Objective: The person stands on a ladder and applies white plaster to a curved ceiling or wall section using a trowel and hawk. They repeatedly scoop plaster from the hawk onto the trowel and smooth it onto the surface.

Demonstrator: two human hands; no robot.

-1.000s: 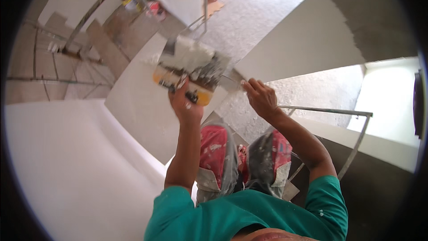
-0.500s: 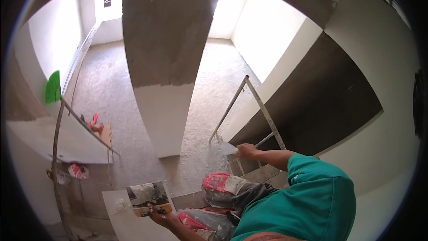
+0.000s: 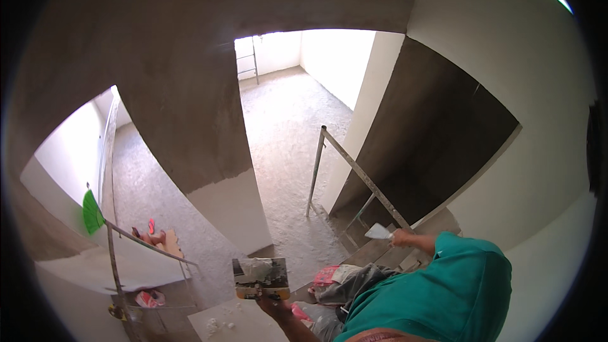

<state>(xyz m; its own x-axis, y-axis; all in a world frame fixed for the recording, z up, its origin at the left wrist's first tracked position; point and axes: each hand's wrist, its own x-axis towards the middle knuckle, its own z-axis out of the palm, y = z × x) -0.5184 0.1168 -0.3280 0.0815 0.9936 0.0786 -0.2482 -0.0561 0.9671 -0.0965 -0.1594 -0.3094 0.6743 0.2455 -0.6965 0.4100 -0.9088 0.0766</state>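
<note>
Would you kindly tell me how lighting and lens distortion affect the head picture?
Head view: glare washes out the far white wall; the recess at right sinks into shadow and looks bowed; the putty knife in the right hand shows little detail.

Your blade (image 3: 277,272) is a broad, flat rectangle, dark grey on the face you see, with a yellow band along its lower edge and rounded yellow corners. Its long sides run nearly level across your view. White putty (image 3: 256,268) lies in an uneven patch on the blade's upper middle. Your left grip (image 3: 273,304) holds the blade at its lower edge. Well apart to the blade's right, and higher in your view, is your knife (image 3: 378,232): pale, flared, its wide end pointing left and slightly up. Your right grip (image 3: 401,238) hides most of its handle.
</note>
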